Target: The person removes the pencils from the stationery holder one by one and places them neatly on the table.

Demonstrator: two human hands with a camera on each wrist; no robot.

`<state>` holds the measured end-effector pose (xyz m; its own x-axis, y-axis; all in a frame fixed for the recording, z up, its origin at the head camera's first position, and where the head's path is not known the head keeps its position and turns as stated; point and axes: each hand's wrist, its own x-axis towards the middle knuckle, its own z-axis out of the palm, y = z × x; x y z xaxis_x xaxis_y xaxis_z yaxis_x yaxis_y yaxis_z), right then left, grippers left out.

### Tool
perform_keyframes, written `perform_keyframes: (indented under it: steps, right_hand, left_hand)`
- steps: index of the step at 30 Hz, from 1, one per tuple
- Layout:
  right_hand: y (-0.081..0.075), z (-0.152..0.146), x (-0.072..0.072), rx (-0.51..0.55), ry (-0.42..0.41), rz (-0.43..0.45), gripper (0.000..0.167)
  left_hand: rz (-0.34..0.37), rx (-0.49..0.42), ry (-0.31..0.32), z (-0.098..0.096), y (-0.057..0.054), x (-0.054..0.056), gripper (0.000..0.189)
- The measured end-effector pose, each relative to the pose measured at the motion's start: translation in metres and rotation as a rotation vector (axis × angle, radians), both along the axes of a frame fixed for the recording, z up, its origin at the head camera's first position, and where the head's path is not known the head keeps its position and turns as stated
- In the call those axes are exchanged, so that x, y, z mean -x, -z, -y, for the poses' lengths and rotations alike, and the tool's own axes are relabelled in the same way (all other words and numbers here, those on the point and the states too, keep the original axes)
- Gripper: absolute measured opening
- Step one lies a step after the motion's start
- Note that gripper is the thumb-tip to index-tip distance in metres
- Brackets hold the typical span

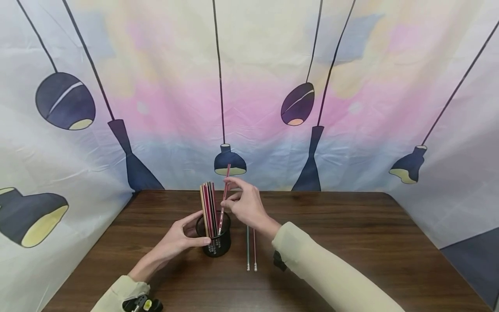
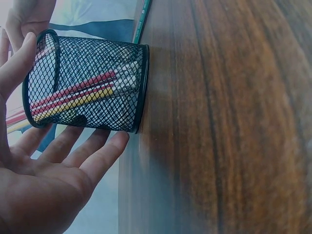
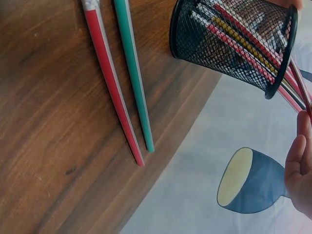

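Note:
A black mesh pencil cup (image 1: pixel 221 248) stands on the table, held by my left hand (image 1: pixel 175 238). In the left wrist view, the thumb lies at the cup's rim and the fingers along its side. Several pencils (image 1: pixel 208 208), red, black and yellowish, lean in the cup with their silver-and-white ends down. My right hand (image 1: pixel 249 206) pinches a red pencil (image 1: pixel 225 190) above the cup; its lower end is inside the rim. Right of the cup, a green pencil (image 3: pixel 134 73) and a red pencil (image 3: pixel 112 83) lie side by side on the table.
The brown wood-grain table (image 1: pixel 351 242) extends to both sides and in front of the cup. Behind it hangs a pastel cloth (image 1: pixel 257 86) printed with dark lamps. A dark grey surface (image 1: pixel 473 255) shows beyond the right edge.

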<state>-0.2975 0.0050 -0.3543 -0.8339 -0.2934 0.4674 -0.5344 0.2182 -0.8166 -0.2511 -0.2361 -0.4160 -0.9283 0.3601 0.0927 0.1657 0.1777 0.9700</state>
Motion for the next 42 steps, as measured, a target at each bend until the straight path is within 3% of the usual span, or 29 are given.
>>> perform_keyframes:
  steps: [17,25,34,42]
  right_hand:
    - [-0.021,-0.015,0.001,0.041,0.003,-0.026,0.062]
    - [-0.024,-0.030,0.000,0.032,0.014,-0.008,0.061]
    - [-0.015,-0.048,0.000,0.024,0.067,0.019,0.061]
    - [0.005,-0.062,0.000,0.023,0.072,0.059,0.061]
  left_hand:
    - [0.029,0.043,-0.027,0.003,-0.007,-0.001,0.090]
    - [0.029,0.052,-0.024,0.002,-0.005,-0.001,0.091]
    - [0.025,0.039,-0.021,0.001,-0.004,-0.001,0.090]
    - [0.029,0.037,-0.025,0.001,-0.005,-0.003,0.092]
